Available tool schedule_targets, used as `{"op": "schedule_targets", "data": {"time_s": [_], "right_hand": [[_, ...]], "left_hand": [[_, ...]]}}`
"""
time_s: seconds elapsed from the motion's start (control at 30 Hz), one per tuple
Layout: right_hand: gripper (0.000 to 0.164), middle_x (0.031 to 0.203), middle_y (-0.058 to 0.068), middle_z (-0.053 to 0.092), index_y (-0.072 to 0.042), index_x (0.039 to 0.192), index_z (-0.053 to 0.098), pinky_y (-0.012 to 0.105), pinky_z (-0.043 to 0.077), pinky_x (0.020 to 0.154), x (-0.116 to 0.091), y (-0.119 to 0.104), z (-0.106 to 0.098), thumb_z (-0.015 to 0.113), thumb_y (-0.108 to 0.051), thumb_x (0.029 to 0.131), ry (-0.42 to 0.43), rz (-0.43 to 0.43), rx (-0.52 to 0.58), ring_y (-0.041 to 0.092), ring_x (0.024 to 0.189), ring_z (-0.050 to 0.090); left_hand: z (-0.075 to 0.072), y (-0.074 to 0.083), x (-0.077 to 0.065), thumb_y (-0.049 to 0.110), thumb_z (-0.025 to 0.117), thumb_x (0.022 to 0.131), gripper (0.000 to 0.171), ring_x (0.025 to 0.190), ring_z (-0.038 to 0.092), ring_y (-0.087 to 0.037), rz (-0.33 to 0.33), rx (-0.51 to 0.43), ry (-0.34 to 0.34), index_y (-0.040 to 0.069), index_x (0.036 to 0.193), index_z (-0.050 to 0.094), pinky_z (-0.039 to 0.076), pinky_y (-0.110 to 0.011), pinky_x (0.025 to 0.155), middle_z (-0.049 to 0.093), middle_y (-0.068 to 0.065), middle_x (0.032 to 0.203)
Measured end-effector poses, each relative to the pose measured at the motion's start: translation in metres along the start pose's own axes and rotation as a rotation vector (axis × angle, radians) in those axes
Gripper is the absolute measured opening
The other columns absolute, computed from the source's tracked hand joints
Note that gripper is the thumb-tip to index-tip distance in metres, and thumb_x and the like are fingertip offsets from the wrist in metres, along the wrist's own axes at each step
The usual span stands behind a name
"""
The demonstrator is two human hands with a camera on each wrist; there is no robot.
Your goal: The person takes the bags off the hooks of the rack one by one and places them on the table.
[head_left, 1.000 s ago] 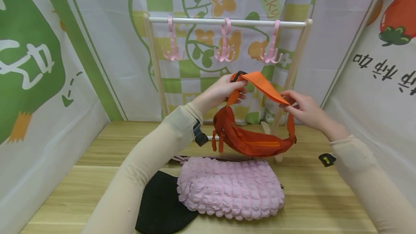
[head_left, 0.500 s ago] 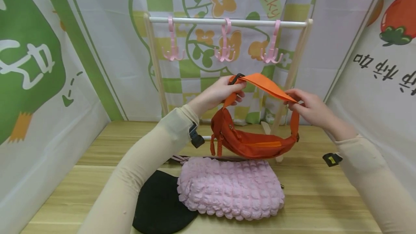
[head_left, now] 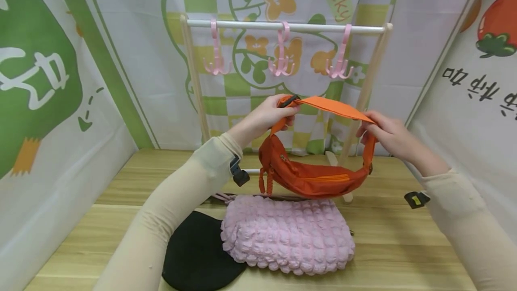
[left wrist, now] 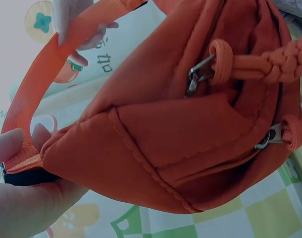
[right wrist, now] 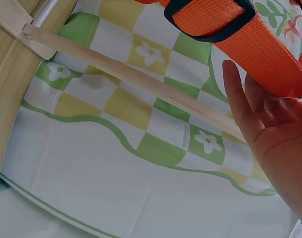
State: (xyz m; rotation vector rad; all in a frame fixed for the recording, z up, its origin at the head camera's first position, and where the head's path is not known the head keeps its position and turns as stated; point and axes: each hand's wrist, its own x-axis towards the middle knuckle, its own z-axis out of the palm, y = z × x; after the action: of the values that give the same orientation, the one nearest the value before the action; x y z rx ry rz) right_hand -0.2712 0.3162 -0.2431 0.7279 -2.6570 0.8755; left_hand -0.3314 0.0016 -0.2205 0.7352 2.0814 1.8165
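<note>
An orange waist bag (head_left: 315, 181) hangs in the air by its strap, held between both hands. My left hand (head_left: 266, 116) grips the strap beside the black buckle (head_left: 288, 101). In the left wrist view, the thumb and fingers (left wrist: 22, 203) close round the strap at the bag's end, and braided zip pulls (left wrist: 289, 62) dangle. At the strap's other side, my right hand (head_left: 389, 136) holds the webbing; some of its fingers are behind the strap in the right wrist view, near a black slider (right wrist: 215, 25). The strap is spread out between the hands.
Behind the bag stands a rack with a metal bar (head_left: 250, 24), from which three pink claw hooks (head_left: 282, 55) hang. A puffy pink bag (head_left: 286, 237) lies on the wooden table (head_left: 404, 237), partly over a flat black item (head_left: 202, 255). Printed cloth walls surround the table.
My right hand has slid to the right and my left hand slightly left and down, drawing the strap wider and flatter. The waist bag has shifted a little.
</note>
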Motion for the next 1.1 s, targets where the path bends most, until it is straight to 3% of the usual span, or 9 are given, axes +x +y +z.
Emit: {"op": "schedule_targets", "data": {"time_s": [0.2,0.33,0.63,0.87,1.1], "right_hand": [[0.023,0.083,0.0,0.061,-0.009,0.118,0.056,0.024,0.047,0.061,-0.001,-0.001,0.003,0.04,-0.017,0.102,0.003,0.015,0.005,0.011,0.068,0.06],[0.023,0.083,0.002,0.058,-0.009,0.118,0.056,0.022,0.049,0.064,-0.001,-0.001,0.003,0.042,-0.017,0.102,0.028,0.038,0.022,0.012,0.072,0.06],[0.026,0.081,0.001,0.057,0.001,0.121,0.054,0.022,0.056,0.065,-0.003,-0.001,0.002,0.042,-0.004,0.098,0.071,0.006,0.104,0.01,0.069,0.064],[0.028,0.082,-0.003,0.058,-0.005,0.12,0.057,0.019,0.053,0.064,-0.004,-0.001,0.002,0.044,-0.002,0.095,0.11,0.049,0.066,0.004,0.068,0.062],[0.027,0.08,-0.011,0.059,-0.009,0.119,0.059,0.021,0.048,0.059,-0.004,0.001,-0.001,0.048,-0.004,0.095,0.144,0.073,0.048,0.008,0.067,0.058]], "left_hand": [[-0.004,-0.005,-0.001,0.014,0.056,0.095,0.027,0.066,0.05,-0.015,-0.006,-0.03,0.015,0.0,0.119,0.053,0.046,-0.027,0.06,0.053,-0.011,0.081],[-0.008,-0.006,-0.003,0.014,0.057,0.095,0.032,0.065,0.05,-0.014,-0.017,-0.042,0.037,0.0,0.123,0.052,0.046,-0.027,0.06,0.053,-0.011,0.081],[-0.012,-0.007,-0.009,0.014,0.057,0.095,0.024,0.065,0.048,-0.015,0.001,-0.027,0.024,0.005,0.117,0.058,0.041,-0.026,0.057,0.052,-0.006,0.077],[-0.015,-0.007,-0.009,0.014,0.057,0.095,0.027,0.066,0.049,-0.015,-0.018,0.011,0.072,0.005,0.12,0.058,0.041,-0.025,0.056,0.056,-0.009,0.083],[-0.02,-0.008,-0.01,0.016,0.058,0.094,0.027,0.067,0.052,-0.016,-0.027,0.026,0.098,0.005,0.119,0.055,0.044,-0.024,0.056,0.058,-0.008,0.084]]}}
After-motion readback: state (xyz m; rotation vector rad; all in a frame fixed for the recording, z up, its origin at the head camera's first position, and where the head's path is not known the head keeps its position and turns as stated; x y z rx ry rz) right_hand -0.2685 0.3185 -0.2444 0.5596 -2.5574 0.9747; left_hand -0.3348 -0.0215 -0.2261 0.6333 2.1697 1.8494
